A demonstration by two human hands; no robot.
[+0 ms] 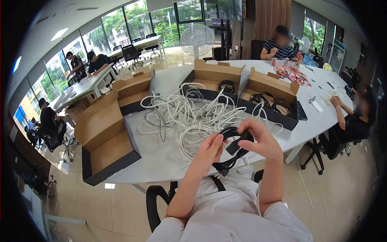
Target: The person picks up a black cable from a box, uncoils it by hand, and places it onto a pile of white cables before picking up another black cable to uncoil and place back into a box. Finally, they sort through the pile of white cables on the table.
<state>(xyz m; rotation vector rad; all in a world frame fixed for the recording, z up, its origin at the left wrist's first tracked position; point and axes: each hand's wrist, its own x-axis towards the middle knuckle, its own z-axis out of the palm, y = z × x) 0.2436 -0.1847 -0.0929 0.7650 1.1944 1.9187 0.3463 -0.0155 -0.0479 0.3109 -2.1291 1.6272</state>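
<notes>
A coiled black power cable [231, 163] is held up over the near edge of the table, its plug hanging at the bottom. My left hand [211, 148] pinches the coil's left side between thumb and fingers. On the right side, my right hand [260, 141] curls its fingers round the top of the coil, beside the cable's dark connector. Just beyond my hands spreads a tangled heap of white and grey cables [193, 113]. Black cables [272, 104] lie in the right open box [288, 119], and a black coil [226, 86] sits in the middle box [209, 96].
Two more open boxes stand on the left, one near [109, 165] and one farther back [135, 94]. Red packets [292, 74] lie on the white table [161, 161] at the far right. People sit across and at the right; a phone [301, 111] lies beside the right box.
</notes>
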